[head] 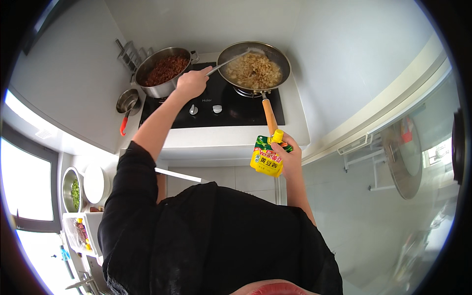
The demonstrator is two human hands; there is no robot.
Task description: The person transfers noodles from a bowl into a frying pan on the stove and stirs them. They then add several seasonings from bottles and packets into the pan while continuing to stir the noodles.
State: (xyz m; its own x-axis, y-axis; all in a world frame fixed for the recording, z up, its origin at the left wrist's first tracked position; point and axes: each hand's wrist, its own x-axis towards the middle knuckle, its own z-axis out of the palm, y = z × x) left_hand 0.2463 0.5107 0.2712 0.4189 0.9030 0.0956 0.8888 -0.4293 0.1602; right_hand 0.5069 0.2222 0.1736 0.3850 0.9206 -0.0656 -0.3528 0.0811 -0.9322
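Note:
My left hand [191, 84] grips the handle of a metal spatula [228, 63], which slants over the rim of a frying pan [284, 75]. The spatula's blade is in the pale brown chopped food [254, 70] frying there in liquid. In my right hand [291, 156] is a yellow and green pouch of soybean paste [266, 156], its yellow cap still on and pointing up. The pan's wooden handle [269, 114] runs down behind the pouch. Whether my right hand also touches that handle cannot be seen.
A steel pot [160, 90] of dark red minced food stands on the left of the black gas hob [206, 118]. Beside it are a small red-handled saucepan [129, 101] and a metal rack [129, 55]. Far left sits a steel bowl [67, 184] with chopped greens. A glass panel [354, 206] borders the right.

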